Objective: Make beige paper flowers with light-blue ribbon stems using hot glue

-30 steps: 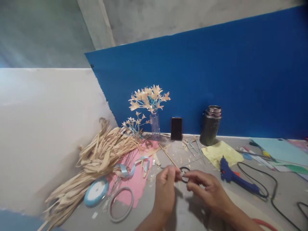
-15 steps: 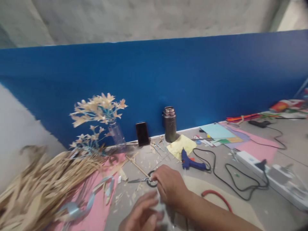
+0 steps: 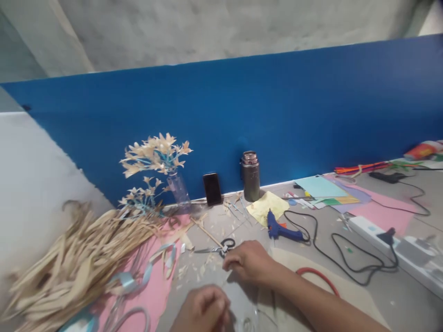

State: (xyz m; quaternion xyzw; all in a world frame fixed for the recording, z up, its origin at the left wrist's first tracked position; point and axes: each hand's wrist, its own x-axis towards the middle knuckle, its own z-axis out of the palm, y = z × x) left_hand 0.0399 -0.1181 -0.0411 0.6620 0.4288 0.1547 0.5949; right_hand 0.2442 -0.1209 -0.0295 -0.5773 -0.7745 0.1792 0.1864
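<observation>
My right hand [image 3: 248, 262] is closed above the table, its fingertips pressed together just below the black-handled scissors [image 3: 221, 249]. What those fingertips hold, if anything, is too small to make out. Lower down, my left hand [image 3: 204, 308] is curled with its thumb against the fingers, and whatever is in it is hidden. A thin stick [image 3: 207, 231] reaches to the scissors' handles. Pale scraps [image 3: 195, 273] are scattered left of my hands. Under my right forearm is a beige rounded sheet [image 3: 290, 263] with a red curved piece [image 3: 320, 276] on it.
Dried husks [image 3: 79, 258] lie on pink paper [image 3: 152, 286] at the left, with husk flowers in a clear bottle [image 3: 179, 191] behind. A phone [image 3: 212, 189] and a flask [image 3: 251, 177] stand by the blue wall. Rightward are a blue glue gun [image 3: 282, 229], its cord and a power strip [image 3: 374, 235].
My right hand has drawn back slightly from the scissors, uncovering their handles. My left hand's fingers, spread before, have curled closed. The view has turned a little to the left.
</observation>
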